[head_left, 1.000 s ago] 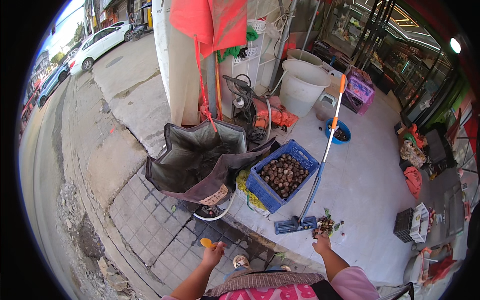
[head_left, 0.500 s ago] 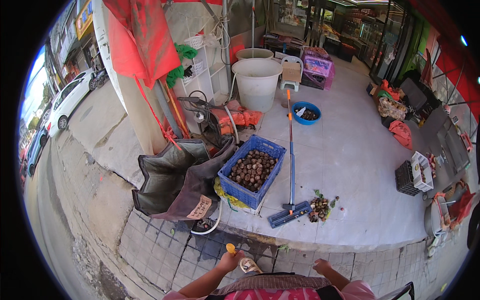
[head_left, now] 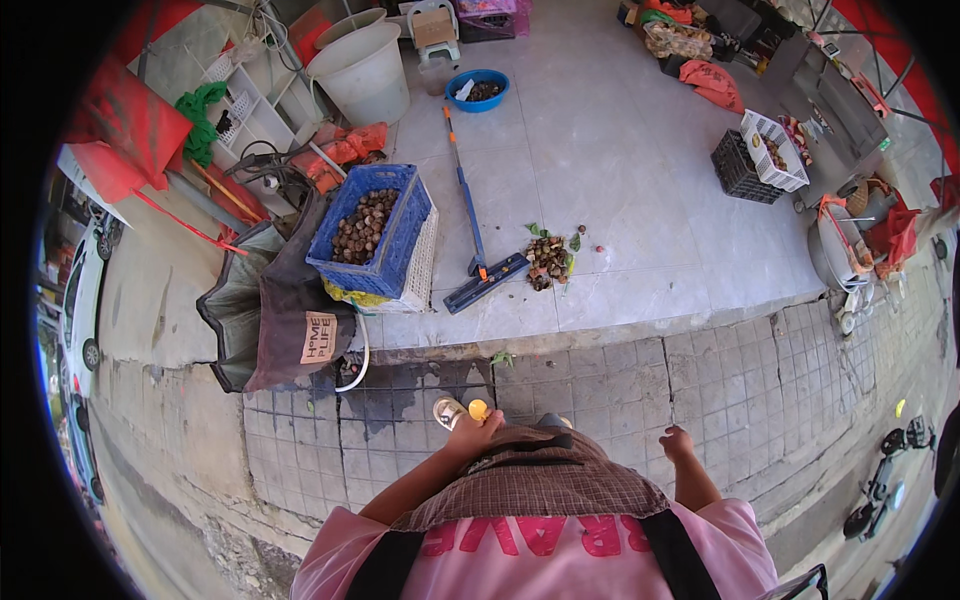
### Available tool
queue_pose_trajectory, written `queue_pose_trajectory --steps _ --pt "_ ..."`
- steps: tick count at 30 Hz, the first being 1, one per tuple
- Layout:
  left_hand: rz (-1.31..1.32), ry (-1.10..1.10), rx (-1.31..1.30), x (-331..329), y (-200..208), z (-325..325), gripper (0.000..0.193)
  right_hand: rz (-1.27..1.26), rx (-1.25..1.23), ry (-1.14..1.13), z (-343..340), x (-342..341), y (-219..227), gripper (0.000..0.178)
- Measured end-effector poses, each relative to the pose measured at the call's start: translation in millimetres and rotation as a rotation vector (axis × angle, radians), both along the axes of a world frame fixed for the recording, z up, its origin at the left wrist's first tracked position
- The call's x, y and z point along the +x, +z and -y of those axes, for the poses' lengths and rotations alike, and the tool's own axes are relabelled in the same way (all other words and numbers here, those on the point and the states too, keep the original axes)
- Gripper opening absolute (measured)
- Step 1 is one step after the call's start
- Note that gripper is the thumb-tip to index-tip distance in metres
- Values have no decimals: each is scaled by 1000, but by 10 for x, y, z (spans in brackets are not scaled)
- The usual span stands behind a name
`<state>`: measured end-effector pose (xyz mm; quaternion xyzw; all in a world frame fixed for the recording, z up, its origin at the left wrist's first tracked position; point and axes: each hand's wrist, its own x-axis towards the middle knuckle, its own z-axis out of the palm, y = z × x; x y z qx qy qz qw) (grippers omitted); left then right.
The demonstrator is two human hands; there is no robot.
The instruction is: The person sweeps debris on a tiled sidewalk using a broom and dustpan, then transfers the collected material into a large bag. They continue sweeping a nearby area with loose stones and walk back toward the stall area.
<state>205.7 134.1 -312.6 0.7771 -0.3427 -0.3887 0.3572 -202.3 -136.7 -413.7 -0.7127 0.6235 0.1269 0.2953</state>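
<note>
My left hand (head_left: 470, 435), in front of my apron, is closed around a small yellow round-topped object (head_left: 480, 409); its kind is unclear. My right hand (head_left: 677, 440) hangs over the pavement, fingers loosely curled with nothing visible in them. Ahead, a flat mop (head_left: 485, 284) with a blue and orange handle lies on the tiles. Beside its head is a small heap of brown and green scraps (head_left: 550, 260). To the left, a blue crate (head_left: 385, 235) holds many brown round bulbs or roots (head_left: 365, 225), stacked on a white crate (head_left: 417, 265).
A low step edge (head_left: 600, 335) crosses ahead. A dark bag (head_left: 290, 330) stands open at left, a white hose (head_left: 360, 360) beside it. Farther off are a blue basin (head_left: 487, 104) and a large white bucket (head_left: 365, 80); black and white crates (head_left: 765, 155) stand at right.
My view has tipped downward and turned right, so the crates and mop sit farther left in the picture. My left hand still holds the yellow object.
</note>
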Motion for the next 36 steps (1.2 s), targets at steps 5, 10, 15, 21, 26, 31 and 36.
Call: queue_pose_trajectory --steps 5,10,15,21,26,31,36 --pt "-55 -98 38 -426 -120 213 39 -570 313 133 16 -2202 -513 33" --pt "56 10 44 -179 -120 287 43 97 425 -769 4 -2536 -817 13" --pt "119 66 -32 188 104 159 41 113 136 -262 -91 -554 -828 37" --pt "105 313 -68 945 275 -445 33 229 85 42 2 1590 -226 33" --pt "360 540 -75 1892 47 -938 33 132 155 205 -86 2568 -498 37" --pt "462 562 -25 2704 -91 -781 31 136 212 347 356 3543 -834 38" --pt "537 657 -71 3702 -437 -28 34 182 156 346 1226 5128 -1353 32"
